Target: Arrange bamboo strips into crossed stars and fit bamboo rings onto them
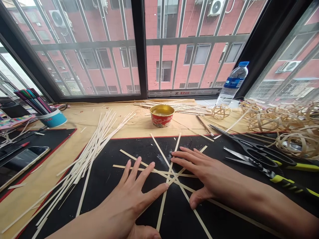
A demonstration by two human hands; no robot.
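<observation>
While my left hand [136, 196] and right hand [202, 169] lie spread, crossed strips [174, 176] could skew.
Cause: uneven pressing, well off the desk's [132, 131] far edge.

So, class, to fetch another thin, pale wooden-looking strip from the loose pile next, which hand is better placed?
Probably the left hand: the loose pile of pale strips lies on that side, while the right hand, over the crossed strips, is farther away.
</observation>
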